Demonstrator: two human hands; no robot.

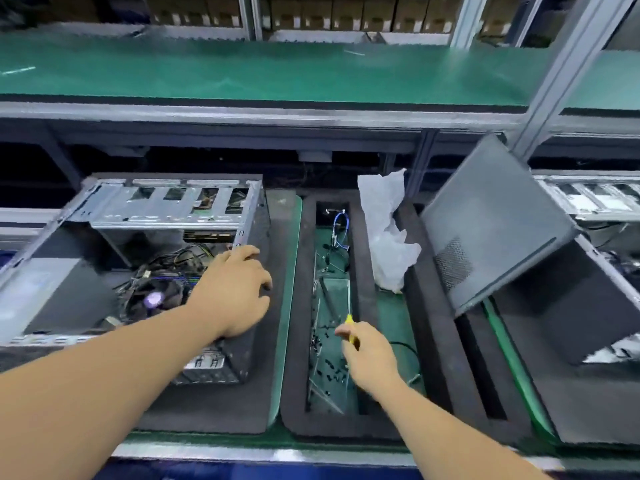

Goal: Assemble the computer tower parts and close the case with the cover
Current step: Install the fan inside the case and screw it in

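Observation:
An open computer tower (pixel 104 233) lies on its side at the left, showing cables, a fan and a metal drive cage. My left hand (pixel 239 289) rests on its right edge, fingers curled over the rim. My right hand (pixel 367 355) holds a yellow-handled tool (pixel 350 325) over a black foam tray (pixel 363 299) that holds several small black screws (pixel 329 362) and a blue cable. The dark grey side cover (pixel 491 230) leans tilted at the right, propped against another case.
A crumpled clear plastic bag (pixel 388 233) sits at the tray's far right. A second case (pixel 581 306) lies at the right. A green conveyor belt (pixel 277 71) runs across the back above a metal frame. A metal post (pixel 571 60) rises at right.

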